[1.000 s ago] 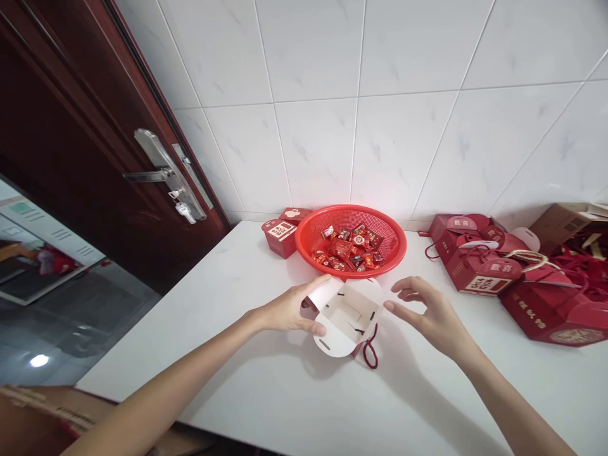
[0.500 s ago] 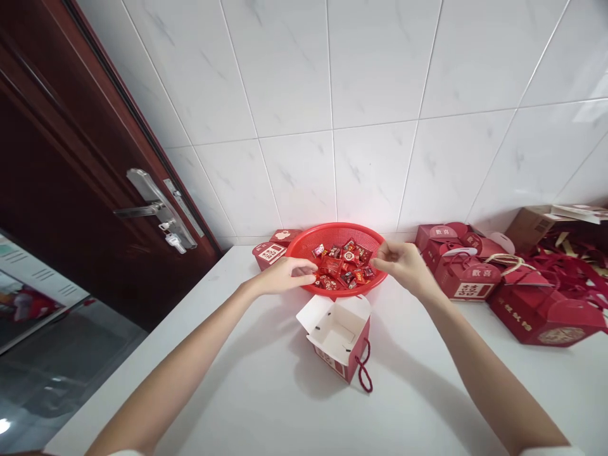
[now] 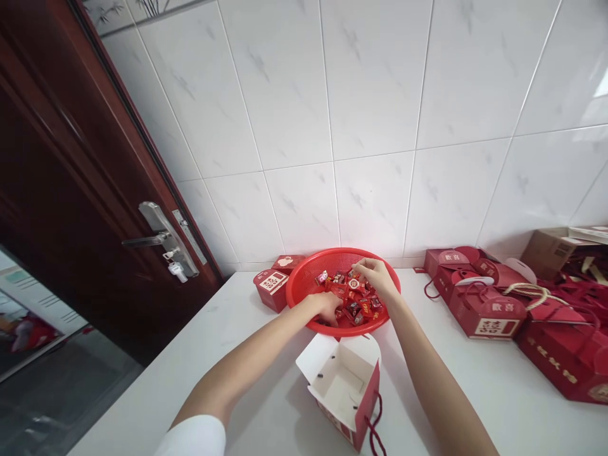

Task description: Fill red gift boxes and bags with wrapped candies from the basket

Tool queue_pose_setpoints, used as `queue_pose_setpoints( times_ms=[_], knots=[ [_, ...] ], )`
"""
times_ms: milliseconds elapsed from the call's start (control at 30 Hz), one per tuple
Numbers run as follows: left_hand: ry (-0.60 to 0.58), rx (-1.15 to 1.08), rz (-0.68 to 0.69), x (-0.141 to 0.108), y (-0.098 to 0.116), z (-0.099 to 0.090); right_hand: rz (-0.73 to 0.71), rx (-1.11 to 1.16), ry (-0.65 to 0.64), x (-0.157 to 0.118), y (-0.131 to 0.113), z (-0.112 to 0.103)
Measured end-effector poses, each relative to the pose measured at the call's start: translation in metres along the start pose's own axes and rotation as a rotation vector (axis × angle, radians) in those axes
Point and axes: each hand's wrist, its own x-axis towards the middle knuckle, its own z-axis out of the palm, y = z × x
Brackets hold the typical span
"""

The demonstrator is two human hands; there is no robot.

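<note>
Loosely, the left hand (image 3: 329,308) and right hand (image 3: 376,275) curl over candies (image 3: 365,306) in a basket (image 3: 303,278), hold unclear.

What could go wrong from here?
1. The open box stands in front of the basket with neither hand holding it; a forearm drawn back might brush a flap and shift it.
2. The left hand and right hand are both inside the red basket; wrapped candies could get knocked over the rim.
3. The loose cord on the box's right might snag.
</note>
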Motion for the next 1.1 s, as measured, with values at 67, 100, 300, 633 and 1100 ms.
queue_pose_setpoints(
  times_ms=[67, 100, 300, 633, 1100],
  knots=[
    [-0.087, -0.042, -0.05, 0.006, -0.007, -0.002, 0.018, -0.015, 0.005, 0.0, 0.003, -0.001],
    [-0.134, -0.067, -0.074, 0.008, -0.01, -0.005, 0.025, -0.024, 0.012, 0.0, 0.005, -0.002],
    [-0.054, -0.285, -0.076, 0.006, -0.021, -0.022, 0.06, -0.082, 0.026, 0.0, 0.016, -0.004],
    [0.408, -0.646, 0.0, 0.004, -0.01, -0.02, 0.159, -0.098, -0.277, 0.001, 0.02, 0.0],
    [0.427, -0.575, 0.136, 0.005, 0.005, -0.017, 0.079, -0.067, -0.322, 0.004, 0.027, -0.001]
  ],
)
